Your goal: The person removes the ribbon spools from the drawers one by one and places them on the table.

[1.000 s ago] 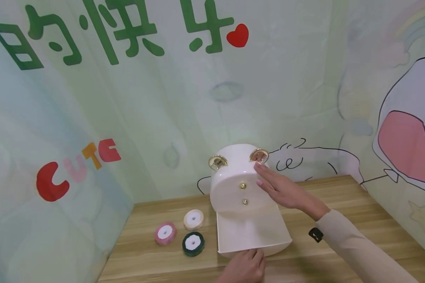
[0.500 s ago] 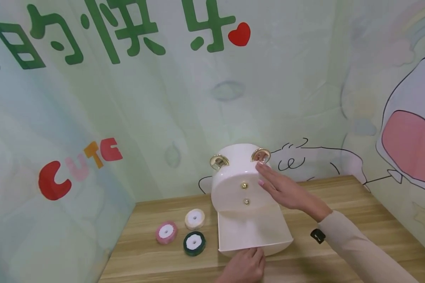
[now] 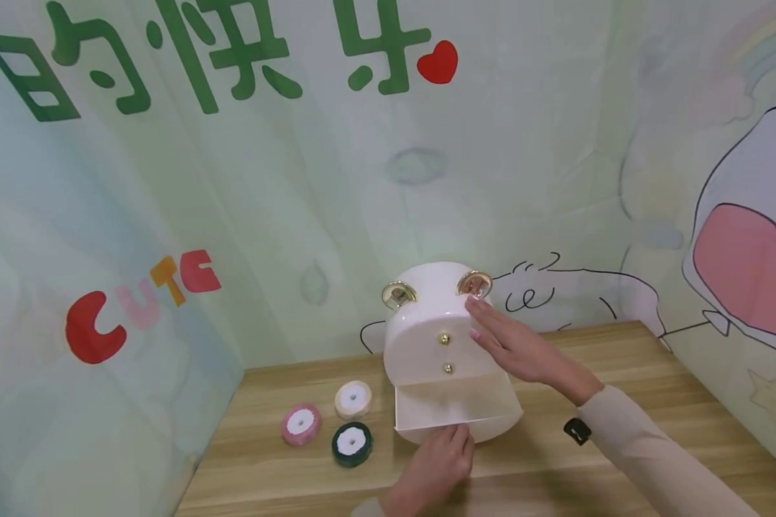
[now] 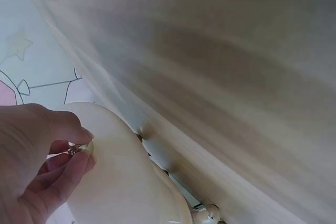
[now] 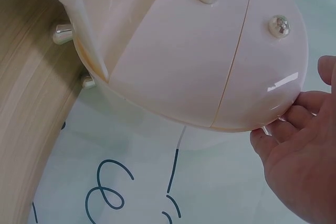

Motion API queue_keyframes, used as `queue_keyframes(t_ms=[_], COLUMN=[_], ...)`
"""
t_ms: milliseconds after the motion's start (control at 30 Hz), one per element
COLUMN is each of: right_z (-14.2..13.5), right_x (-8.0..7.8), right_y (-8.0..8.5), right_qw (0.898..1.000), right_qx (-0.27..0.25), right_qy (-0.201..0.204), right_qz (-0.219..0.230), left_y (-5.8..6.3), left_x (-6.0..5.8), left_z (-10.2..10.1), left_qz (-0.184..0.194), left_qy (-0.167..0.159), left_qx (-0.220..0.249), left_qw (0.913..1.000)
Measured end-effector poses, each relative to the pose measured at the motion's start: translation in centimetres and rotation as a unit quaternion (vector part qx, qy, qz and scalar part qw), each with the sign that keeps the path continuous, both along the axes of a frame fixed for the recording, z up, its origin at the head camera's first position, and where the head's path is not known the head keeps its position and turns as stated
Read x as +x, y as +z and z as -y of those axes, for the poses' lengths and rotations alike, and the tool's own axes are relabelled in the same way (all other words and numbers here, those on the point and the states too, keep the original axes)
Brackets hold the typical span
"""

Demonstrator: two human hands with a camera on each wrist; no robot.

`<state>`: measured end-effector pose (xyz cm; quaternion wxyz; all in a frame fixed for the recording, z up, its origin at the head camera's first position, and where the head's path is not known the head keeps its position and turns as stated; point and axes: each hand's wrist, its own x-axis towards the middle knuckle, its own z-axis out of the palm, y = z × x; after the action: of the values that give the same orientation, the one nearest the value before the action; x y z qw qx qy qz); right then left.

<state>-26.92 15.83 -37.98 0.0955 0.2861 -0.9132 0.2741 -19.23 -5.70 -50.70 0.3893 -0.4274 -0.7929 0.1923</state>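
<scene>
A white rounded box with drawers point(image 3: 420, 355) stands on the table, with two gold-rimmed ears on top and gold ball knobs on its front. Its bottom drawer point(image 3: 453, 402) is pulled partway out. My left hand point(image 3: 436, 459) is at the drawer's front; in the left wrist view, its thumb and fingers pinch a small shiny knob point(image 4: 76, 149). My right hand point(image 3: 514, 348) rests against the box's upper right side, fingers extended, beside the right ear point(image 3: 475, 285). The right wrist view shows the fingertips touching the rounded edge.
Left of the box lie three ribbon spools: cream point(image 3: 353, 400), pink point(image 3: 301, 424) and dark green point(image 3: 352, 444). The wooden table point(image 3: 265, 474) meets a printed cloth backdrop point(image 3: 310, 215) behind the box. A black device point(image 3: 578, 430) sits at the right sleeve.
The bottom drawer has slid partway back into the box, and my left hand has moved away from me with it. My right hand stays at the box's side.
</scene>
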Motion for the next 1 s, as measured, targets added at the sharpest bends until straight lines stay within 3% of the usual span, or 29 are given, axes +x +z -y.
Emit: queue_keyframes(t_ms=[600,1000], right_z=[0.0,0.1], right_x=[0.4,0.5], right_y=[0.3,0.3], right_qw=[0.999,1.000], right_qx=[-0.005,-0.002], right_qy=[-0.008,-0.011], right_qz=[0.033,0.023], left_y=[0.1,-0.1], left_x=[-3.6,-5.7], left_z=[-0.3,-0.1], left_qz=[-0.008,0.032], left_qy=[0.032,0.063], left_qx=[0.028,0.021], left_qw=[0.9991,0.9973])
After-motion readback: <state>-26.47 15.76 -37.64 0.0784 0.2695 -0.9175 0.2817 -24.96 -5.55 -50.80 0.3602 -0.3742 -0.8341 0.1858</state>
